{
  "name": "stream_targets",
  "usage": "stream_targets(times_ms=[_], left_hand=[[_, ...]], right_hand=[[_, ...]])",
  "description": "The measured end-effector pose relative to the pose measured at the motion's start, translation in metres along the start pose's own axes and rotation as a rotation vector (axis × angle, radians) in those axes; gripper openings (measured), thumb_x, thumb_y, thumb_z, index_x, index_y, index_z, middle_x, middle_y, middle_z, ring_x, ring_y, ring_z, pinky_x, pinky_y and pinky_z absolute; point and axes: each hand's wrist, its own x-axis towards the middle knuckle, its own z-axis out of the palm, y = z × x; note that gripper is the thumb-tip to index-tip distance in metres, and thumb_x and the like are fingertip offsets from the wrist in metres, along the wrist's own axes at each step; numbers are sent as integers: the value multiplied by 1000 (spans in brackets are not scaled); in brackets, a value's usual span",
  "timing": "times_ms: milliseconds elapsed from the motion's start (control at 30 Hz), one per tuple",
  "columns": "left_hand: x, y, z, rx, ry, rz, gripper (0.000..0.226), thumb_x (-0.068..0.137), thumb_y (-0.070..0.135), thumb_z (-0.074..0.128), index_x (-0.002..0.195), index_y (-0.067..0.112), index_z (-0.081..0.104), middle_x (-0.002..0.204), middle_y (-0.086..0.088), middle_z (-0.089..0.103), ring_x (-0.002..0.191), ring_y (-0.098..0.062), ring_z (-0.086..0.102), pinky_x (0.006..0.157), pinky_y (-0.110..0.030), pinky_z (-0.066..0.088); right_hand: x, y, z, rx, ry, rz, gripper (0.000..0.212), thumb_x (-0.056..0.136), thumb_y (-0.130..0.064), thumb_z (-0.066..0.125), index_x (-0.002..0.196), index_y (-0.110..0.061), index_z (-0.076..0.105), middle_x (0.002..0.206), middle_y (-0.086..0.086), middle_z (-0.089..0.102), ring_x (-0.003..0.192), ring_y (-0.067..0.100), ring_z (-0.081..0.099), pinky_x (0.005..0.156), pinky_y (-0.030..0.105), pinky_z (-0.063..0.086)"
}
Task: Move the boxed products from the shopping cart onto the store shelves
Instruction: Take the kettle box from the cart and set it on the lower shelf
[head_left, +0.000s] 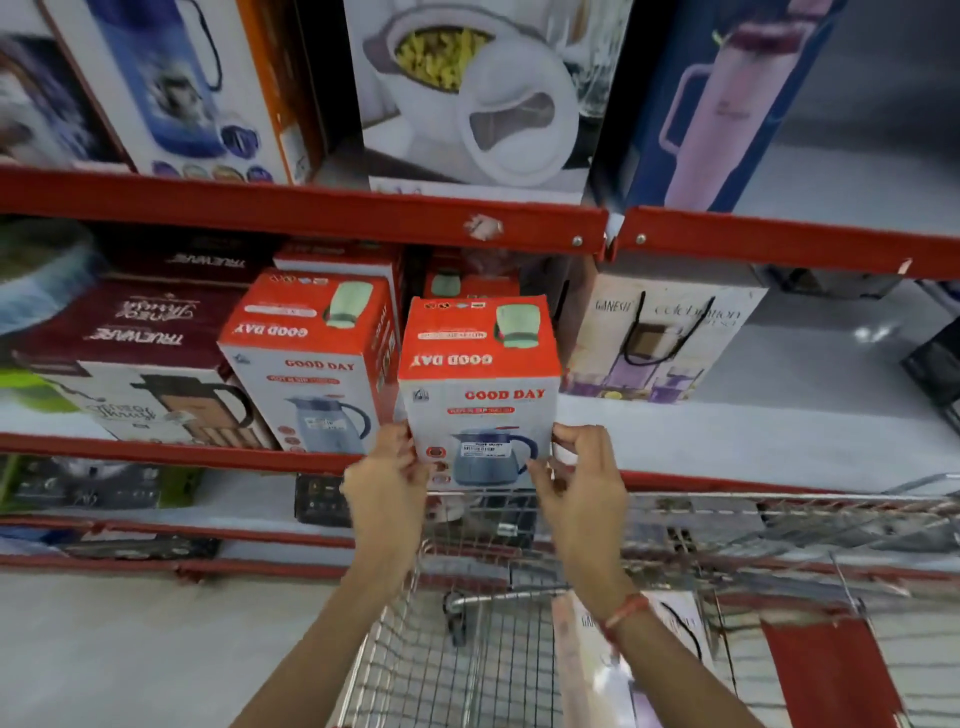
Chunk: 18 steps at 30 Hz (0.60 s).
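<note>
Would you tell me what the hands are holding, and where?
Both hands, left and right, hold one Good Day jug box by its lower side edges.

Middle shelf (727, 441) (red-edged): Good Day box (317, 364), Ganesh box (660, 338).

Red thread bracelet (626, 609) (right wrist)

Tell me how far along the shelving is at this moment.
Partly done. One Good Day kettle box already stands on the middle shelf, with more of them behind it. In hand: the left hand and right hand hold a second Good Day box at the shelf's edge, not clearly set down. Left: at least one pale boxed product still lies in the shopping cart.
</note>
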Motion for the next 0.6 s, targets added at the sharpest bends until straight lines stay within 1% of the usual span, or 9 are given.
stream_targets(times_ms=[67,167,233,267,333,400,500,600], left_hand=[[24,-10,21,65,32,-22,38,77,4,71,111,4,55,84,-12,73,73,-24,69,65,-28,54],[53,-27,47,116,-18,-74,31,80,1,64,107,3,49,81,-11,66,79,-32,67,61,-31,48],[65,-38,62,123,-46,-82,31,81,1,63,106,6,46,88,-14,69,82,-32,67,67,-38,56],[70,-42,68,134,-52,-88,32,82,3,64,108,8,46,93,-15,69,85,-31,68,72,-41,59],[77,-51,79,154,-62,-93,35,83,7,64,112,10,46,101,-14,68,90,-30,68,78,-43,59],[82,-57,86,154,-91,-91,37,83,8,65,113,11,45,103,-14,67,92,-30,68,79,-43,59],[87,-63,91,152,-107,-105,39,81,8,67,113,13,43,104,-14,67,93,-30,68,79,-45,59],[88,-68,92,149,-126,-100,43,81,7,67,116,12,42,105,-13,68,95,-29,68,82,-44,58]], right_hand=[[19,13,28,-4,-17,-11,32,86,-18,69,111,-7,52,111,9,52,95,20,61,77,39,61],[41,34,58,-18,-74,25,29,88,-25,66,106,-10,50,112,7,51,92,23,64,76,42,61],[49,48,71,-50,-95,46,26,89,-25,67,101,-11,48,109,6,53,87,24,65,72,43,61],[52,53,76,-79,-104,53,26,88,-24,68,99,-11,48,106,7,54,84,25,65,71,44,60],[56,62,82,-135,-129,64,26,86,-20,69,96,-8,49,102,8,56,79,26,64,68,44,59],[61,66,86,-167,-143,66,26,84,-18,70,95,-6,50,101,10,57,76,28,65,64,43,59],[65,71,88,-188,-159,38,27,85,-21,70,96,-5,51,101,11,57,75,27,64,61,39,58],[65,75,89,-205,-197,35,26,86,-22,68,97,-7,49,101,9,58,76,25,63,64,38,58]])
